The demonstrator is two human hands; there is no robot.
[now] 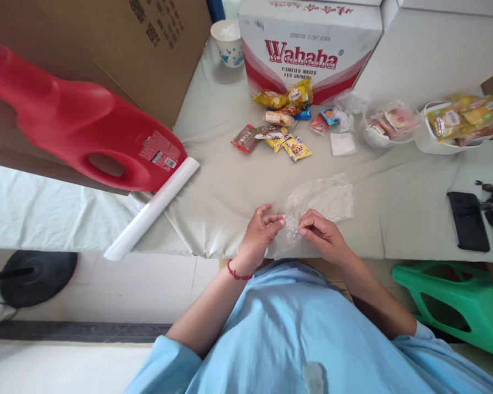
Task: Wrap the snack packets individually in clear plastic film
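A clear plastic bag (326, 197) lies stretched over the cloth in front of me, its near end between my two hands. My left hand (264, 230), with a ring and a red bracelet, pinches the bag's left edge between thumb and fingers. On the other side of that end, my right hand (322, 234) pinches the film between thumb and forefinger. The bag looks thin and crumpled, with nothing visible inside. Beyond it lie several wrapped snacks, among them a yellow cookie packet (297, 148) and a brown packet (245, 139).
A red jug (127, 137) and a white roll (152, 209) lie at the left. Behind stand a Wahaha box (312, 54) and a paper cup (229, 45). To the right are a clear tub (372, 134), a white basket (435, 143), a phone (469, 221) and a green stool (476, 306).
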